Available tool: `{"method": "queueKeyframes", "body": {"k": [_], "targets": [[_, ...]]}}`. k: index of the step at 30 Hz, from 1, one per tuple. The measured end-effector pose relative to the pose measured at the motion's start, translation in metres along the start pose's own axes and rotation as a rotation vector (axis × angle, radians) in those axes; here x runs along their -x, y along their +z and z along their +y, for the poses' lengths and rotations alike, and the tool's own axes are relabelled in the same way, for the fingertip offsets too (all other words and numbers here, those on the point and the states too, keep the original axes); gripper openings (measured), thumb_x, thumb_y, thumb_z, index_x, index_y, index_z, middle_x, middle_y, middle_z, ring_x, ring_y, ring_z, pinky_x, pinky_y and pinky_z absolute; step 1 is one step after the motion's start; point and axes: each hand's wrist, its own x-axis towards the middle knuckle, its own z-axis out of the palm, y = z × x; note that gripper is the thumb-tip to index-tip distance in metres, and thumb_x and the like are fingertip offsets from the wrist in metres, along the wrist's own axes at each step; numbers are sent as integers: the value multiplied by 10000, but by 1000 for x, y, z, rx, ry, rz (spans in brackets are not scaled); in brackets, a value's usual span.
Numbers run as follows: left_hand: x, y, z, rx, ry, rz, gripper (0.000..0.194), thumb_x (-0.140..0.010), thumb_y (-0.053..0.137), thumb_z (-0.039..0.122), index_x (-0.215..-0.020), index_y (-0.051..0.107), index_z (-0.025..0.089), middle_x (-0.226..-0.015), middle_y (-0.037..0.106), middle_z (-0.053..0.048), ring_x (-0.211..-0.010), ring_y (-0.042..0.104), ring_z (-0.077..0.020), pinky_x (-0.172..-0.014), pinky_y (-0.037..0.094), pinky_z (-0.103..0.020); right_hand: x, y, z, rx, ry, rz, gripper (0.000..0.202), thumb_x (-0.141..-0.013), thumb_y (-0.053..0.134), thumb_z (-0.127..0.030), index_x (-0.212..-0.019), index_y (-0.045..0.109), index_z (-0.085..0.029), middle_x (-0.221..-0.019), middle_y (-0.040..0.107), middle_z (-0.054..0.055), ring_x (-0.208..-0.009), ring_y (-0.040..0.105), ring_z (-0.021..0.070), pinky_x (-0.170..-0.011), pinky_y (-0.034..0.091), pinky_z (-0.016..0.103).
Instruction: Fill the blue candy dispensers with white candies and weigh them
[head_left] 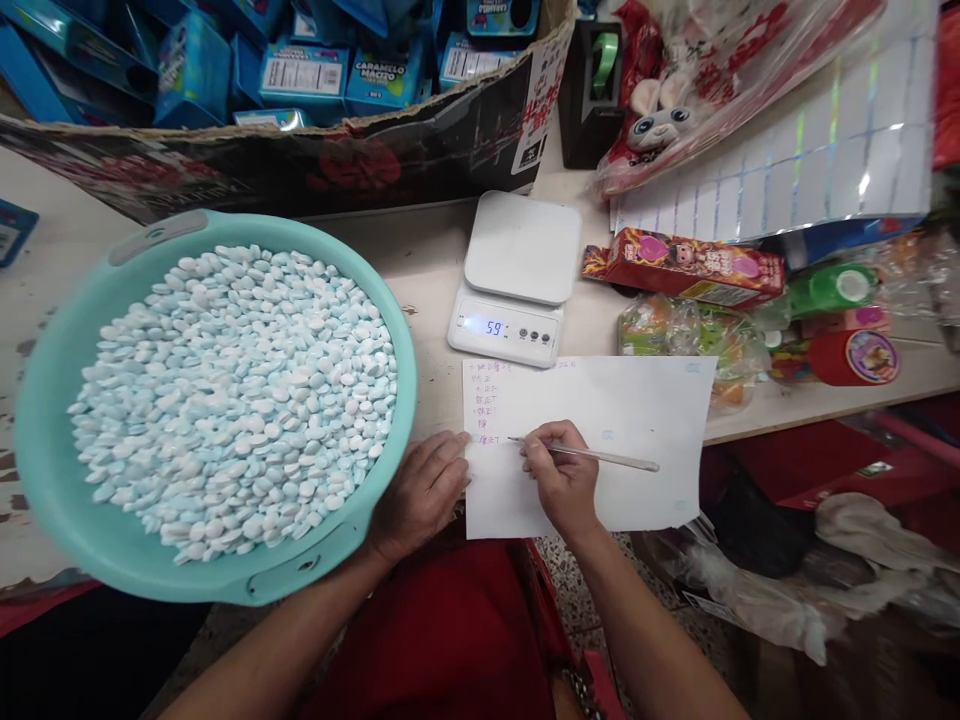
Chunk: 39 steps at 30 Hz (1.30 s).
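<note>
My right hand [561, 478] pinches a slim pen [619, 460], its tip just above or touching the paper sheet [652, 430]. Several short lines of handwriting run down the sheet's left side. My left hand [426, 490] lies flat with its fingers stretched out at the sheet's left edge, close beside the teal tub [403, 370]. Pale blue and white tablet-shaped candies [240, 400] fill that tub. Behind the paper stands a white digital scale [523, 245] with a bare platform and a lit display that seems to read 59.
A dark cardboard box [300, 170] of blue candy packs [386, 75] stands at the back left. Farther right are a tape dispenser [592, 100], a red box [697, 268], a plastic-wrapped plush toy [660, 122] and a red-lidded jar [855, 357]. Plastic bags [780, 590] lie below the table edge.
</note>
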Motion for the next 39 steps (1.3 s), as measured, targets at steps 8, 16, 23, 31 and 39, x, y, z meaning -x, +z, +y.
{"method": "queueKeyframes", "body": {"k": [8,16,23,31,39], "targets": [[-1,0,0,-34,1,-2,143,-823,549,125,-941,623,153,-1149,658,-87,-1077,566,-231,-849,461,-363,-8,1,-9,-134,120,16,161,-755,634,-319,-813,563,-187,-596,601,-30,-496,575,109,-452,497,231],[-3,-5,0,3,-32,68,158,-844,498,126,-942,614,170,-1093,659,-109,-1022,584,-224,-831,485,-377,-17,0,-15,-298,232,33,210,-698,659,-336,-793,574,-168,-591,616,-24,-481,553,99,-451,478,223],[-6,-9,1,25,-54,53,171,-861,468,141,-939,619,165,-1038,668,-101,-986,583,-215,-822,486,-383,-21,3,-23,-321,248,38,205,-662,664,-325,-732,570,-157,-567,610,-15,-464,550,105,-422,453,214],[-9,-10,4,-55,-23,34,160,-836,508,135,-896,642,197,-1029,683,-83,-943,577,-228,-768,491,-392,-6,-52,-41,-136,114,459,393,-823,486,-470,-1059,534,-159,-762,654,40,-674,633,156,-586,512,285],[-8,-9,4,-73,-11,39,117,-825,534,133,-873,623,192,-1048,678,-73,-948,579,-234,-753,480,-380,9,-138,15,122,271,747,567,-531,726,-525,-904,452,-197,-902,632,109,-882,630,243,-797,509,399]]}}
